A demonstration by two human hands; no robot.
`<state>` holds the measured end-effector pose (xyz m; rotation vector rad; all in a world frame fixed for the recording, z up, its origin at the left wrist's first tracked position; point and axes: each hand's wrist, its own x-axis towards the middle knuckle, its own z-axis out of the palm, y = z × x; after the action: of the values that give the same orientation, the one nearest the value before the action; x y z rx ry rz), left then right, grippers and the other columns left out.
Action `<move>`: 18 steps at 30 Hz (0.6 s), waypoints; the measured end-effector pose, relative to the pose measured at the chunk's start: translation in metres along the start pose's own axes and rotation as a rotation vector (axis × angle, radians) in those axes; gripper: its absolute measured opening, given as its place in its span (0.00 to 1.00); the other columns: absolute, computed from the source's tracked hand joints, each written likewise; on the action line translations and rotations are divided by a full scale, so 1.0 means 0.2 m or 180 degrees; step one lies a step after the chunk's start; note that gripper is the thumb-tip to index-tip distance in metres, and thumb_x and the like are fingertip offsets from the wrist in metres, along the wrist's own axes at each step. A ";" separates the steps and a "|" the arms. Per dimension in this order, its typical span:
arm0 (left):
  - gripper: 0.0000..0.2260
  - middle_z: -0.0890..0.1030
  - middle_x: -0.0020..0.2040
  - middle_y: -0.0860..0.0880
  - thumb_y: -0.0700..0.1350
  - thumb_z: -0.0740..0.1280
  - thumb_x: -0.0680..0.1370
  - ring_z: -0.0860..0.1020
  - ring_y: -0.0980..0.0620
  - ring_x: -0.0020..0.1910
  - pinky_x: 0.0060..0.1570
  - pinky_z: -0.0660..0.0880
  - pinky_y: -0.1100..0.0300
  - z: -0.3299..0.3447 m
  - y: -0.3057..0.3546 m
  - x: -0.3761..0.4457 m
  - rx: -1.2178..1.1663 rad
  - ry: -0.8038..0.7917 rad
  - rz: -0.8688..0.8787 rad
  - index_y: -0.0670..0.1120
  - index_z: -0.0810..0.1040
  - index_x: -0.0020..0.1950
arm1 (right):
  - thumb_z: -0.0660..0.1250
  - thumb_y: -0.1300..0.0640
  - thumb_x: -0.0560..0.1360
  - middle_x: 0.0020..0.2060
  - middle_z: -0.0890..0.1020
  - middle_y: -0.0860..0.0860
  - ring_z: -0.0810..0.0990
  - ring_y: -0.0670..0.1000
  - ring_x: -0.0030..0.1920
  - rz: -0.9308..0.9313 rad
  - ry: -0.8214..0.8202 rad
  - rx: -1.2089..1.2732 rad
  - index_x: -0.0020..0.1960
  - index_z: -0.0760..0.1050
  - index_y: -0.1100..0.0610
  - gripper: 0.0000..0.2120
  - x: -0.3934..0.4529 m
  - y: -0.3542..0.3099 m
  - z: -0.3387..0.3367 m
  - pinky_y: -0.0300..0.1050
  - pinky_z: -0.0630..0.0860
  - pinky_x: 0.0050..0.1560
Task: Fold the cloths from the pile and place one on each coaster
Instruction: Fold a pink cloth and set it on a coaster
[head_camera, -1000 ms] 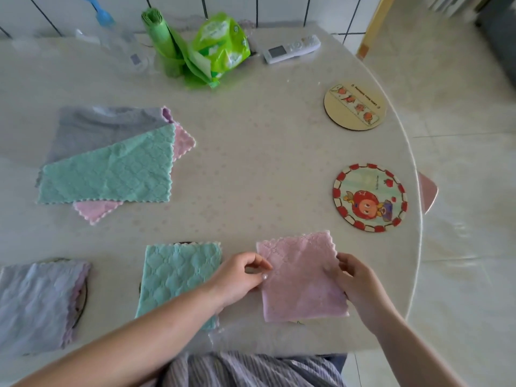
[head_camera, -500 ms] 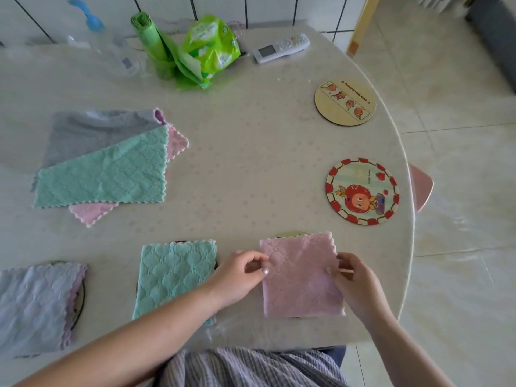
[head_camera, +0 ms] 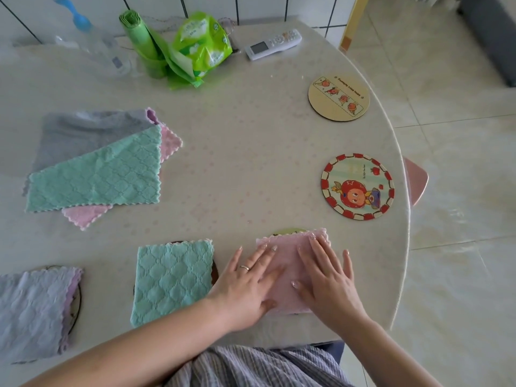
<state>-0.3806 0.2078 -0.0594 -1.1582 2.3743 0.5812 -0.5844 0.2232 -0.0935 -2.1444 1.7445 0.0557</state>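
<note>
Both hands lie flat on a folded pink cloth (head_camera: 287, 261) at the near edge of the desk (head_camera: 251, 169). The left hand (head_camera: 248, 286) presses the cloth's left half and the right hand (head_camera: 326, 277) its right half; the fingers of each are straight and spread, gripping nothing. The cloth covers a coaster (head_camera: 289, 231), of which only a thin arc shows at the cloth's far edge.

To the left along the near edge, a folded teal cloth (head_camera: 171, 280) sits over a dark coaster (head_camera: 214, 272), and at the near left corner a folded lilac cloth (head_camera: 33, 311) rests on another coaster (head_camera: 78, 300).

The pile (head_camera: 97, 163) of unfolded cloths, grey, teal and pink, lies toward the left edge. Two bare coasters sit by the right edge: a red-bordered cartoon coaster (head_camera: 358, 186) and, farther back, a tan wooden coaster (head_camera: 338, 97).

At the far edge stand a green tissue pack (head_camera: 201, 43), a roll of green bags (head_camera: 139, 34) and a white remote (head_camera: 273, 44).
</note>
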 end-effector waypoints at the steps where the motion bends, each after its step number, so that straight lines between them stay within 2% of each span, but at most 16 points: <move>1: 0.29 0.28 0.72 0.47 0.61 0.46 0.80 0.29 0.47 0.72 0.71 0.34 0.41 0.01 -0.01 0.00 0.0009 -0.0024 -0.0021 0.53 0.35 0.75 | 0.42 0.35 0.76 0.74 0.60 0.51 0.52 0.51 0.75 -0.0010 -0.0044 -0.0053 0.73 0.61 0.52 0.32 0.00 0.01 0.00 0.65 0.54 0.70; 5: 0.27 0.31 0.74 0.48 0.57 0.47 0.81 0.31 0.48 0.73 0.71 0.35 0.40 0.00 -0.01 -0.01 -0.0109 0.0044 -0.0061 0.53 0.39 0.76 | 0.50 0.37 0.76 0.74 0.60 0.51 0.52 0.50 0.75 0.0033 -0.0069 -0.0063 0.72 0.62 0.51 0.30 -0.01 0.01 -0.01 0.65 0.53 0.69; 6: 0.26 0.35 0.76 0.48 0.55 0.49 0.81 0.34 0.48 0.74 0.72 0.37 0.41 -0.01 -0.01 -0.02 -0.0225 0.0104 -0.0088 0.52 0.42 0.76 | 0.54 0.39 0.75 0.74 0.62 0.51 0.53 0.50 0.75 0.0042 -0.0004 -0.0001 0.71 0.63 0.51 0.28 0.00 0.00 -0.01 0.66 0.53 0.69; 8: 0.23 0.48 0.78 0.48 0.52 0.52 0.81 0.45 0.50 0.76 0.73 0.43 0.45 -0.05 -0.03 -0.03 -0.0659 0.0401 -0.0242 0.50 0.53 0.75 | 0.59 0.45 0.73 0.72 0.65 0.50 0.55 0.50 0.74 0.0028 0.0172 0.0171 0.68 0.67 0.51 0.25 0.04 -0.03 -0.04 0.67 0.54 0.70; 10: 0.20 0.62 0.74 0.50 0.49 0.54 0.80 0.58 0.51 0.74 0.73 0.52 0.52 -0.11 -0.11 -0.05 -0.1195 0.0864 -0.0444 0.50 0.62 0.73 | 0.57 0.46 0.72 0.70 0.68 0.52 0.56 0.50 0.73 -0.0068 0.0301 0.0282 0.67 0.67 0.49 0.23 0.11 -0.11 -0.08 0.61 0.50 0.72; 13: 0.17 0.74 0.66 0.52 0.45 0.55 0.79 0.72 0.52 0.65 0.66 0.65 0.58 -0.15 -0.32 -0.14 -0.1641 0.1473 -0.0910 0.48 0.72 0.67 | 0.53 0.46 0.74 0.72 0.65 0.50 0.54 0.48 0.74 -0.0434 0.0297 0.0370 0.68 0.66 0.46 0.23 0.28 -0.31 -0.14 0.58 0.49 0.72; 15: 0.18 0.77 0.63 0.50 0.46 0.54 0.78 0.75 0.50 0.61 0.63 0.69 0.57 -0.13 -0.50 -0.22 -0.1730 0.1702 -0.1272 0.46 0.75 0.64 | 0.54 0.47 0.73 0.71 0.67 0.51 0.57 0.50 0.73 -0.0750 0.0282 0.0392 0.67 0.70 0.48 0.23 0.40 -0.46 -0.17 0.61 0.54 0.72; 18: 0.16 0.76 0.63 0.49 0.46 0.57 0.79 0.74 0.49 0.63 0.64 0.69 0.55 -0.06 -0.75 -0.36 -0.1649 0.1793 -0.1769 0.45 0.75 0.64 | 0.54 0.48 0.72 0.69 0.70 0.54 0.64 0.53 0.72 -0.1219 0.0166 0.0142 0.64 0.73 0.51 0.22 0.58 -0.70 -0.19 0.64 0.60 0.68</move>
<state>-0.2223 0.1623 -0.0359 -2.3727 2.1894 0.7632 -0.4311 0.1258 -0.0524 -2.4242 1.3177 -0.1396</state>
